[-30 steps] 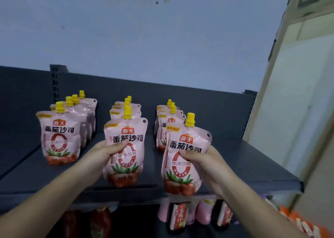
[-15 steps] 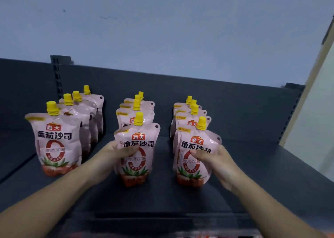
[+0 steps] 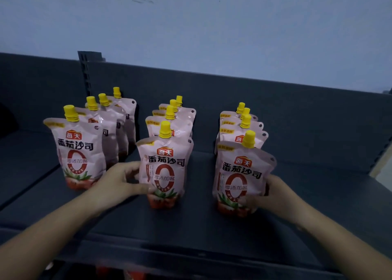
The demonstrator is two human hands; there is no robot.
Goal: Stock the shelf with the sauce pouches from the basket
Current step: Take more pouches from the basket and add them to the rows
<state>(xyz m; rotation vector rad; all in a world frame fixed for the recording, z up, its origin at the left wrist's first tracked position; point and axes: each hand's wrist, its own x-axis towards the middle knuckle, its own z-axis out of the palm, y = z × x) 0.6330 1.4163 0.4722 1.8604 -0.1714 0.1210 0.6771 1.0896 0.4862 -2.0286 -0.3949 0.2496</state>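
I see a pale blue wall [image 3: 191,25] behind, scuffed with dark marks | a slotted upright [image 3: 86,73] at back left | blurred red goods [image 3: 133,275] low down, kind unclear | a cream surface [image 3: 381,169] at right edge

Two bare forearms, no sleeves in view, bare left hand [image 3: 118,181], bare right hand [image 3: 273,197], no rings, no watch

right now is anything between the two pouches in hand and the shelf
Nothing visible. The left hand holds the middle front pouch and the right hand the right front pouch, both already standing on the shelf.
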